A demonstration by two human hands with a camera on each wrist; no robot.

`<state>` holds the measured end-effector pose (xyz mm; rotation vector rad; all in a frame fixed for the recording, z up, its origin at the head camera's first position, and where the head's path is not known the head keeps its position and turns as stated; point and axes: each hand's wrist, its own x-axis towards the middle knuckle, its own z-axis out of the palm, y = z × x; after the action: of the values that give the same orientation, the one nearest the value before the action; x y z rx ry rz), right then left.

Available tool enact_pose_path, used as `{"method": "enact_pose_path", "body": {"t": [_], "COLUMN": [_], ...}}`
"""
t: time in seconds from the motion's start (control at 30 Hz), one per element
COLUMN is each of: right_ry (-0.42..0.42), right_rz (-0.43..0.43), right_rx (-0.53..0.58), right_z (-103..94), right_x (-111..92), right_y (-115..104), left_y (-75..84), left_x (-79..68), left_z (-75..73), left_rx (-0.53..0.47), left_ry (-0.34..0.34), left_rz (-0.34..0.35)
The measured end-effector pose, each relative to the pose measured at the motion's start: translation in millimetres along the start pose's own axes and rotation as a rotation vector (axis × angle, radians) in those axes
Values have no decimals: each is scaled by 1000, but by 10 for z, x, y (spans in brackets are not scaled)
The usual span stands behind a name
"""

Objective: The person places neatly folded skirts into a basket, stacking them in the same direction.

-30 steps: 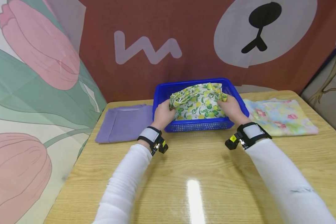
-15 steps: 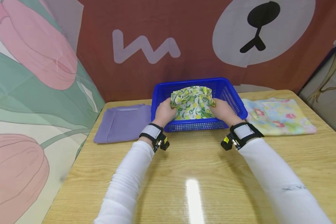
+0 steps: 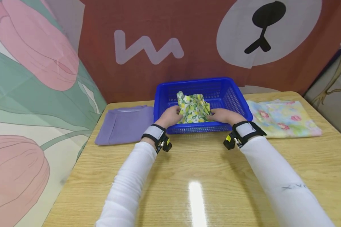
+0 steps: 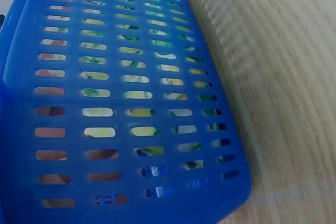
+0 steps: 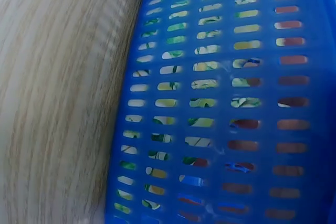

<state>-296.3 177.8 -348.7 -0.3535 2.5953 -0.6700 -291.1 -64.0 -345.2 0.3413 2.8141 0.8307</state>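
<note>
A white cloth with a yellow lemon and green leaf print lies bunched inside a blue plastic basket. My left hand reaches over the basket's near rim and pinches the cloth's left side. On the other side, my right hand holds the cloth's right edge between thumb and fingers. In both wrist views the slotted basket wall fills much of the picture. Bits of the print and of the hands show through its slots; the fingertips are mostly hidden there.
A folded purple cloth lies left of the basket. To its right is a folded pastel floral cloth. The wooden table runs back to a brown printed curtain behind the basket.
Both hands have lowered into the basket and come closer together. The lemon-print cloth between them has sunk and bunched up narrower, uncovering more of the basket's inside.
</note>
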Motion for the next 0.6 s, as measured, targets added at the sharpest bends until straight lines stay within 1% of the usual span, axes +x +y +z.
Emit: {"method": "enact_pose_path", "body": {"t": [0.03,0.2,0.3,0.4,0.5,0.6], "right_ry": [-14,-34,-27,-8,12,32], "right_rz": [2,3,-2,-27,-40,-23], "right_rx": [7,64,97,113,111,109], "right_z": [-3,-7,-8,-20,-31,-41], "right_x": [2,20,28,33,34,29], "right_y": [1,-2,-4,-13,-22,-26], "left_y": [0,-11,-19,-25,-23,-19], "left_x": [-2,-7,7,30,45,47], "left_z": [-2,-5,-4,-6,-14,-20], "left_rx": [1,21,51,76,72,66], "left_ry": [-17,-64,-63,-54,-63,-66], "left_rz": [-2,-14,0,11,12,8]}}
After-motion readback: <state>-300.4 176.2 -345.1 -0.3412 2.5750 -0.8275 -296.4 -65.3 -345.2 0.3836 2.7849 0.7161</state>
